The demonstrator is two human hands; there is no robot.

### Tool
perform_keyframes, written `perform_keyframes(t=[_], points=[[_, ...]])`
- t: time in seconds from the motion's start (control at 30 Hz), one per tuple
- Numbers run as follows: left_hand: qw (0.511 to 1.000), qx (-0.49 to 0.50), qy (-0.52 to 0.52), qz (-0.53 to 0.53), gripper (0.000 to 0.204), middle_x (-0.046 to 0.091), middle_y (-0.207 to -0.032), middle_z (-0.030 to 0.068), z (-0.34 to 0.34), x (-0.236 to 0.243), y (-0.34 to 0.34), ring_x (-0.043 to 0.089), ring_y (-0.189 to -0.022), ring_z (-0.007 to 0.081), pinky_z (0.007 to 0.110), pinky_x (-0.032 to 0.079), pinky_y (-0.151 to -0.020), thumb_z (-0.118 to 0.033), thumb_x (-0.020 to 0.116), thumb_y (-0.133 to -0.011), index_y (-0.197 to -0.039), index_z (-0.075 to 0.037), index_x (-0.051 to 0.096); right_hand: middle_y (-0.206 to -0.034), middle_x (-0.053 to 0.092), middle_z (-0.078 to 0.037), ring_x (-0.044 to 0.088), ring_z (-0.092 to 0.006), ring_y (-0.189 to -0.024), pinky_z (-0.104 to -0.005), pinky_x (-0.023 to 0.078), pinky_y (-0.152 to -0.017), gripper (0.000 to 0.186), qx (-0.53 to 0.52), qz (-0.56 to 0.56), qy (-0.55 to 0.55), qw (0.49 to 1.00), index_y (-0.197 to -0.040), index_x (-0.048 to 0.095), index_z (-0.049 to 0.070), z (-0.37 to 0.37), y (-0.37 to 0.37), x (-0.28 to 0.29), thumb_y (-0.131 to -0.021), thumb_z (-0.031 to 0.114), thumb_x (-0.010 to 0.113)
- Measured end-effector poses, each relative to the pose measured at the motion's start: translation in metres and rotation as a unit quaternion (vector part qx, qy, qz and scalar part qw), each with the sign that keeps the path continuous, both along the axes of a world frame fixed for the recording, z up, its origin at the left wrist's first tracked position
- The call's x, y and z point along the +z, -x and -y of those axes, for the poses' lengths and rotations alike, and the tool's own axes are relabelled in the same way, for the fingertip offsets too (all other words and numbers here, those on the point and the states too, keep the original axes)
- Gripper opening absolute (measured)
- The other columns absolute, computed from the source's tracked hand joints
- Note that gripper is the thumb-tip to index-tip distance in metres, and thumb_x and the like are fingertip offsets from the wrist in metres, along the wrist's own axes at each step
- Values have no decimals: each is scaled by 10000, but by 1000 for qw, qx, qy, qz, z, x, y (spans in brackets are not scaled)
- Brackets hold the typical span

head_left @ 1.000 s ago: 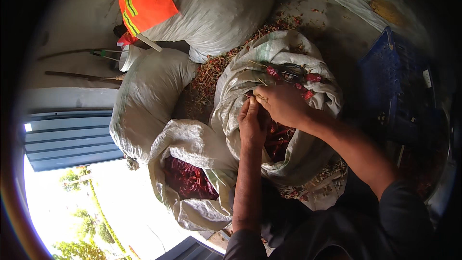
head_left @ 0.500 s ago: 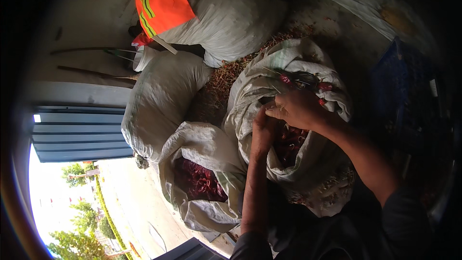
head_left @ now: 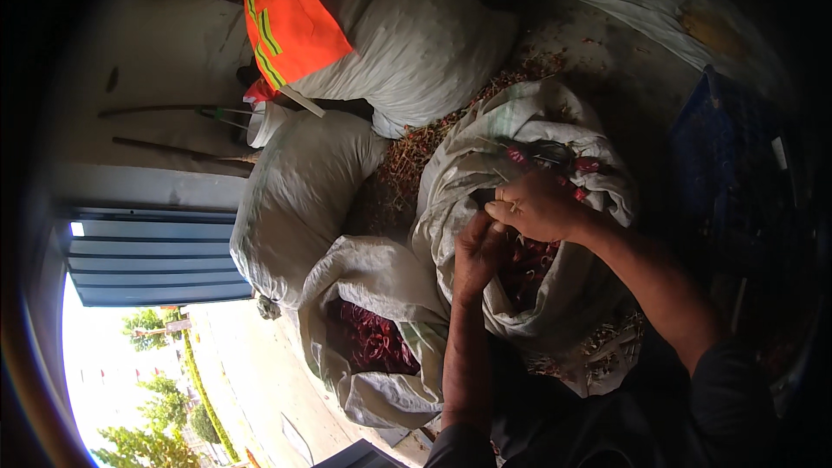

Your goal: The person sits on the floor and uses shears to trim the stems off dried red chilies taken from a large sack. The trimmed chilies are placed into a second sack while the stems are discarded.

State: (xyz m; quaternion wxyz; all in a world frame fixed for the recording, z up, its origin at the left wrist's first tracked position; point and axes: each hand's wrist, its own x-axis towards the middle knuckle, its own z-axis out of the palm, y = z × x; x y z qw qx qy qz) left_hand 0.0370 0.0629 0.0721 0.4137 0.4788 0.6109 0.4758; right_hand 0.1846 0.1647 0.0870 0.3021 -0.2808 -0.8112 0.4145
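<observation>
Above an open white woven sack with its rim rolled down, my two hands meet, fingers touching. My left hand is closed in a pinch, thumb up against the right fingertips. My right hand is closed too, its fingers curled inward. Whatever lies between the fingertips is too small and dark to make out. Inside the sack are dried red chilies, partly covered by my hands. A few more red chilies rest on the folded rim beyond my right hand, beside a dark object I cannot identify.
Left of this sack stands another open sack of red chilies. Full white sacks are behind, one under an orange reflective vest. Chili scraps litter the floor. A blue crate is at right.
The whole view has shifted slightly, so the scene sits lower and further right. My hands stay together over the sack, the left a little lower against the right.
</observation>
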Motion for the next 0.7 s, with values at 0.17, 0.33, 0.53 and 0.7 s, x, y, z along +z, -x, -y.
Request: perform_keyframes(t=[0.17, 0.33, 0.53, 0.7], points=[[937, -45, -75, 337, 134, 509, -752, 8, -4, -9, -5, 467, -650, 108, 268, 397, -545, -206, 576, -993, -985, -74, 604, -530, 491, -47, 473, -142, -453, -328, 404, -465, 342, 13, -206, 227, 952, -663, 556, 56, 1, 3, -4, -915, 286, 581], [952, 18, 22, 305, 142, 513, -721, 38, -5, -29, -1, 482, -596, 162, 306, 445, -542, -226, 569, -986, -992, -86, 589, -573, 507, 17, 442, -74, -452, -237, 342, -413, 323, 8, -383, 431, 817, -719, 524, 92, -29, -19, 21, -947, 318, 553], [841, -224, -20, -492, 236, 680, -951, 156, -21, -138, -10, 660, -806, 357, 425, 529, -676, -245, 615, -871, -1052, -99, 656, -944, 646, -86, 679, -168, -771, -275, 557, -598, 224, 53, -286, 506, 812, -956, 582, 50, -13, -6, 25, -931, 270, 619], [855, -129, 242, -441, 290, 669, -1024, 181, -25, -146, -36, 663, -949, 348, 441, 541, -752, -339, 601, -859, -1014, -107, 681, -874, 630, -44, 635, -116, -713, -256, 536, -578, 193, 17, -266, 497, 826, -997, 584, 57, -14, -11, 24, -944, 240, 613]])
